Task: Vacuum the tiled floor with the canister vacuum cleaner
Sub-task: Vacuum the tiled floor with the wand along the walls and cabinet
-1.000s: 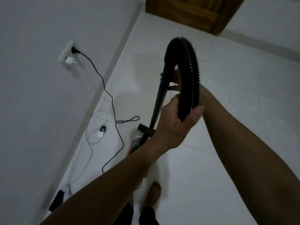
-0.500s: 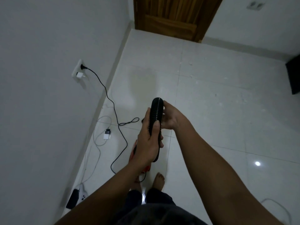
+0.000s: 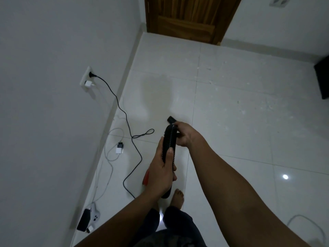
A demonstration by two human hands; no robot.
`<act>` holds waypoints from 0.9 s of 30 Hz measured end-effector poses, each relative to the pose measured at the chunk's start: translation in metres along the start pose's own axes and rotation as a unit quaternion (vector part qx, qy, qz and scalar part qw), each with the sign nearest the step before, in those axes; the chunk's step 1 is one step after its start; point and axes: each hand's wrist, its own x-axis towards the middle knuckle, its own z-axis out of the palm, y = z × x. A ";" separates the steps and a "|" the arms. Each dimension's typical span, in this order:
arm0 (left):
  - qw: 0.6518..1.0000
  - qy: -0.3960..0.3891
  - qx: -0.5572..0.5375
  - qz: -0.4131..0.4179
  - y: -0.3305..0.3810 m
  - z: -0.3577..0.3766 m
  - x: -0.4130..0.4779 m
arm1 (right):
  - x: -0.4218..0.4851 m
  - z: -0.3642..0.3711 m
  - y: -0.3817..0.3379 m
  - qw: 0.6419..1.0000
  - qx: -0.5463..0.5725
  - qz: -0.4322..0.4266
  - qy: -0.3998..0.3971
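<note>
a: what is found around the work, and what lies in the way?

b: a black power cord (image 3: pixel 132 154) is plugged into a wall socket (image 3: pixel 86 77) on the left wall and is trailed in loops across the tiled floor (image 3: pixel 240 122), until it is lost behind the left forearm. a white charger (image 3: pixel 88 85) is seated in the same socket. a white cable (image 3: pixel 109 157) and a small adapter (image 3: pixel 119 148) are laid by the skirting, just beside the cord. nearer the person, against the wall, a white game controller (image 3: pixel 95 215) and a flat black device (image 3: pixel 83 223) are left touching. a wooden door (image 3: pixel 190 16) is seen at the far end, and a dark object (image 3: pixel 323 81) is cut off by the right edge.

a: and the vacuum?

b: a black ribbed hose (image 3: pixel 169 141) is held roughly upright before the body, above a bare foot (image 3: pixel 177 197). it is gripped low by the left hand (image 3: pixel 160 173), thumb laid on the ribs, and its upper end is clasped by the right hand (image 3: pixel 186 134), fingers curled round it. a black fitting (image 3: pixel 171 119) is shown just past that hand. a strip of the red canister (image 3: pixel 146 177) is glimpsed behind the left hand; the rest is hidden.
</note>
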 end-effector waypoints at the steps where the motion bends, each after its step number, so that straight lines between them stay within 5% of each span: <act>1: 1.000 -0.001 0.004 -0.005 -0.003 0.001 0.002 | 0.001 -0.001 0.001 1.000 0.003 -0.001 -0.002; 12: 0.999 -0.024 0.023 -0.034 -0.042 0.007 -0.012 | 0.021 -0.008 0.027 0.992 -0.118 0.028 0.039; 22: 0.994 -0.023 0.042 -0.093 -0.056 0.003 -0.016 | 0.052 -0.003 0.052 0.942 -0.324 0.060 0.066; 27: 0.990 -0.026 0.068 -0.117 -0.089 0.000 -0.012 | 0.068 -0.015 0.068 0.941 -0.313 0.087 0.094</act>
